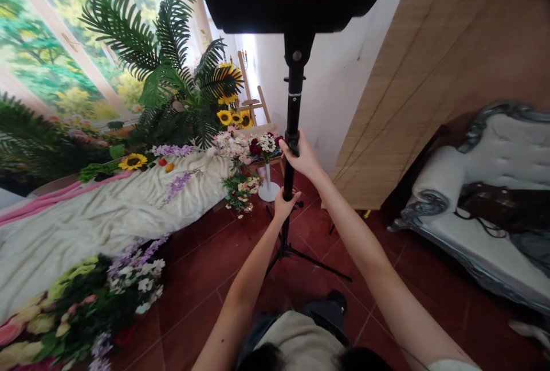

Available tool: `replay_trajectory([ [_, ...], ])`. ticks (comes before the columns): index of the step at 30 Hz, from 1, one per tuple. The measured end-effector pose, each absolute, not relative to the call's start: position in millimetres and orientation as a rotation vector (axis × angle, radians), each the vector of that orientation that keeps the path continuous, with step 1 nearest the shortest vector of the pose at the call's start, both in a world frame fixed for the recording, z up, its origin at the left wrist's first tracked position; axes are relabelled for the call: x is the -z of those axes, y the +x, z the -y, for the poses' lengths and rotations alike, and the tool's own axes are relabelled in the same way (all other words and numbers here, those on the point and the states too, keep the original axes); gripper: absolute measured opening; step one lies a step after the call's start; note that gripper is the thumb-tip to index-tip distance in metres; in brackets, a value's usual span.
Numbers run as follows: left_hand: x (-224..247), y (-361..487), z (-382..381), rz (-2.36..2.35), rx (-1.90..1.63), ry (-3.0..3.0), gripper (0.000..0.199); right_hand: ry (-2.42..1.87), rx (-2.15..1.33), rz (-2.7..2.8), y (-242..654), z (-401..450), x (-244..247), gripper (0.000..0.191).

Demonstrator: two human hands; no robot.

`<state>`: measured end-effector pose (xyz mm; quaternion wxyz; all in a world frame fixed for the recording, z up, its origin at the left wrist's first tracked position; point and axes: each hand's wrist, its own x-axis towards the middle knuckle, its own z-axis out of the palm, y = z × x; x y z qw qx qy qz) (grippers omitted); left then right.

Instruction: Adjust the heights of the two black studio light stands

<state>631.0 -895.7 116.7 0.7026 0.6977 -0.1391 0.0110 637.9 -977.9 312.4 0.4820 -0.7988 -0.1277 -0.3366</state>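
Note:
Upright in front of me stands a black light stand (294, 108) on spread tripod legs. A black studio light (240, 1) with a red label reading ZHEYU sits on top, partly cut off by the upper edge. My right hand (302, 156) is closed round the pole at a collar. Lower down, my left hand (284, 203) wraps the pole, close to a small side knob (299, 204). Both hands hide parts of the pole they grip.
At left, a cream cloth (193, 182) carries artificial flowers and fruit beside palm leaves (172, 67). More flowers (86, 302) fill the lower left. A white-based flower stand (269, 191) is just behind the pole. A bamboo blind (378, 84) and a tufted sofa (507, 153) are at right.

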Motion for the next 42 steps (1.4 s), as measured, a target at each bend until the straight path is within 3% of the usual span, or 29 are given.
replay_trajectory([
  [6,-91.0,630.5,895.3,0.279,0.078,1.525,0.040,-1.979,0.779,0.236,633.6,975.2,-296.9,0.037],
  [17,-80.7,640.9,897.4,0.374,-0.004,1.468,0.039,-2.067,0.543,-0.089,607.4,962.5,-188.6,0.031],
  [31,-80.4,637.9,901.4,0.335,0.020,1.384,0.032,-2.064,0.579,-0.124,603.0,959.5,-179.4,0.031],
  [42,-72.0,641.0,902.0,0.337,0.009,1.420,0.038,-1.959,0.443,-0.022,600.5,966.8,-172.7,0.037],
])
